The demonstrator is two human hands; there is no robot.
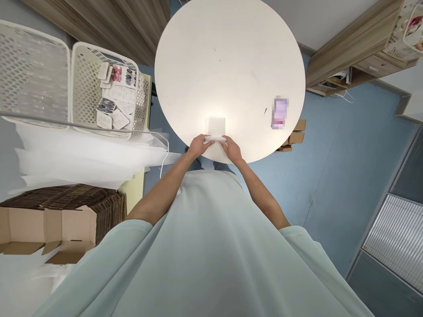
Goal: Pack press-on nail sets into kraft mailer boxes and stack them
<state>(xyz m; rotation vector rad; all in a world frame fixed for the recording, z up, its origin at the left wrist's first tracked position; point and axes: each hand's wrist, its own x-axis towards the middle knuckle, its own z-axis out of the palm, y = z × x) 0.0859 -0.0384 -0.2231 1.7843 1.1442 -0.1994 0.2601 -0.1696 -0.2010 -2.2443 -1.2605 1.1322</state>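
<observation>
At the near edge of a round white table (228, 57), my left hand (198, 146) and my right hand (232, 150) pinch the two ends of a small white flat piece (215, 138). Its kind is not clear to me. Fingers and thumbs of both hands are closed on its left and right ends. Just beyond it lies a pale squarish patch (217, 125) that could be part of the same thing or its shadow. On the table's right side is a blurred purple and pink item (280, 113).
Left stand white baskets, one (86, 88) holding several small cards and packets. Below them lie white sheets (82, 154), a white cable (168, 149) and stacked brown cardboard boxes (76, 220). Small cartons (296, 137) sit beside the table's right edge. A wooden cabinet (353, 48) stands at upper right.
</observation>
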